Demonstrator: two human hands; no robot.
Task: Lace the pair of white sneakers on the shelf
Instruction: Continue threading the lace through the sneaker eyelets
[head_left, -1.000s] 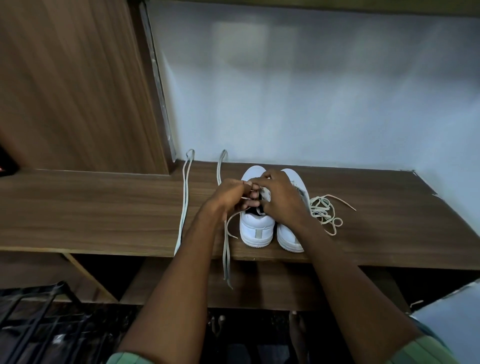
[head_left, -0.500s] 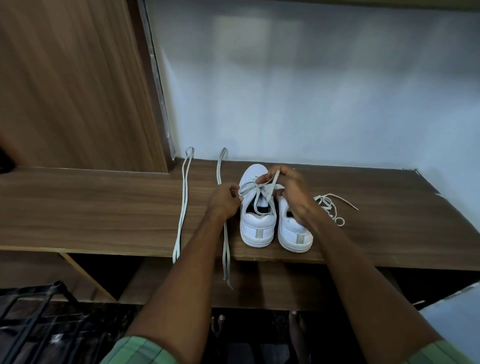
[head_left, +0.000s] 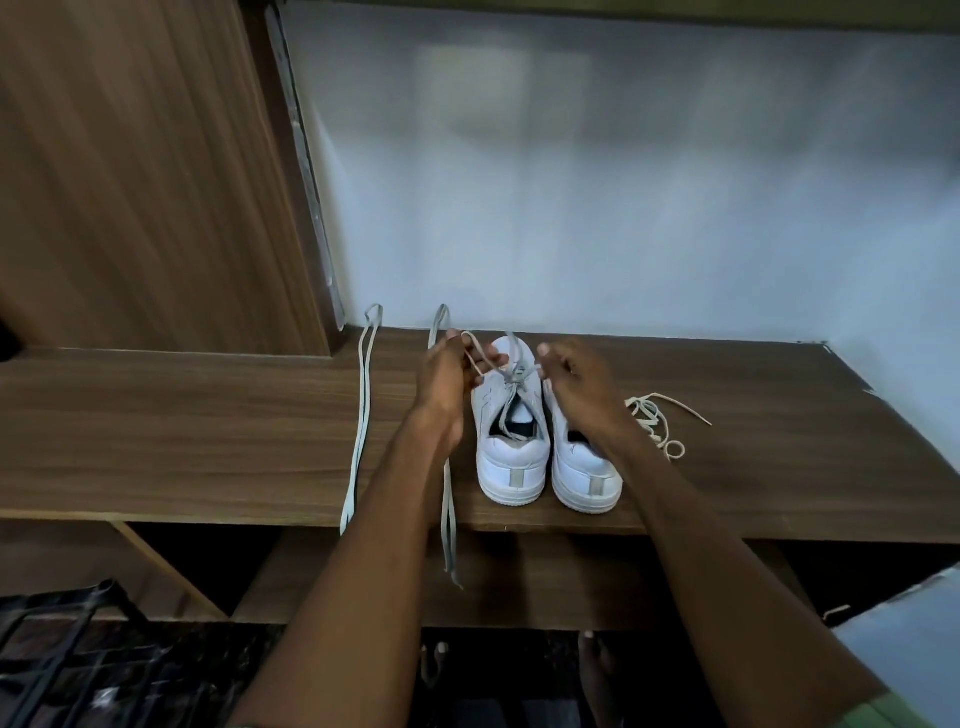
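Two white sneakers stand side by side, heels toward me, on the wooden shelf (head_left: 208, 441). The left sneaker (head_left: 511, 457) has a grey lace (head_left: 514, 376) knotted over its tongue. My left hand (head_left: 449, 374) pinches a loop of that lace up to the left. My right hand (head_left: 576, 387) pinches the lace's other end, just right of the knot. It hovers over the right sneaker (head_left: 584, 473), hiding its front.
Two long grey laces lie folded on the shelf, one at the left (head_left: 361, 415), one (head_left: 445, 499) passing under my left arm and hanging over the front edge. A tangled cream lace (head_left: 657, 421) lies right of the shoes. A black metal rack (head_left: 57, 660) stands below left.
My hands have drawn apart, pulling the lace loops out to either side over the left sneaker. The left hand has risen and moved back.
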